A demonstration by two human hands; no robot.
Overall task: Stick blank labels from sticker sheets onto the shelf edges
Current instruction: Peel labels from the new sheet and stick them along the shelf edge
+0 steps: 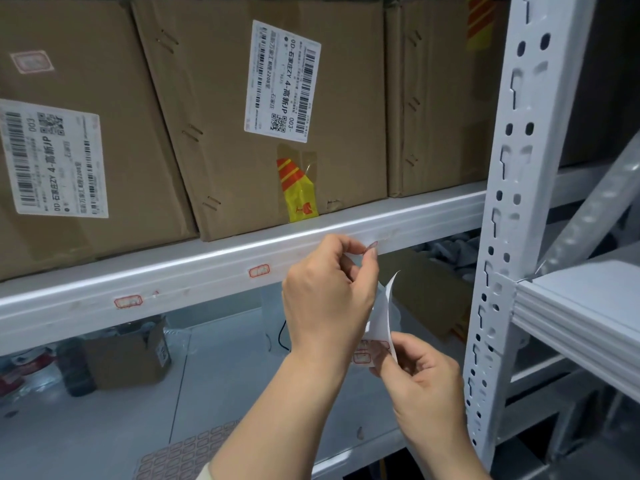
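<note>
Sticker sheet (380, 315): thin white paper, glossy, curled upward into a point; small red-outlined blank labels show on its lower part near the fingers. It hangs in front of the shelf edge (194, 271), below it and toward its right end, not touching.

Right hand (420, 382): thumb and fingers curled, pinching the sheet's lower end.

Left hand (329, 289): raised just in front of the shelf edge, thumb and forefinger pinched together at the tips. A small pale scrap seems held between them; too small to say it is a label.

Shelf edge: smooth white-painted metal beam, slightly shiny, with a long ridge along its face. Two red-bordered labels already stuck on it: left label (128, 301) and middle label (259, 270), both small rounded rectangles, white inside, well apart from each other. Faint smudges on the paint between them.

Upright post (509, 188): white metal, perforated with round holes and keyhole slots, at the right end of the shelf edge.

Above the edge: brown corrugated cardboard boxes (270, 109) with metal staples, standing side by side; the middle one carries a white printed shipping label (282, 81) and red-yellow tape (298, 192).

Lower shelf, near edge: another sticker sheet (187, 452) lying flat, rows of red-outlined blanks.
</note>
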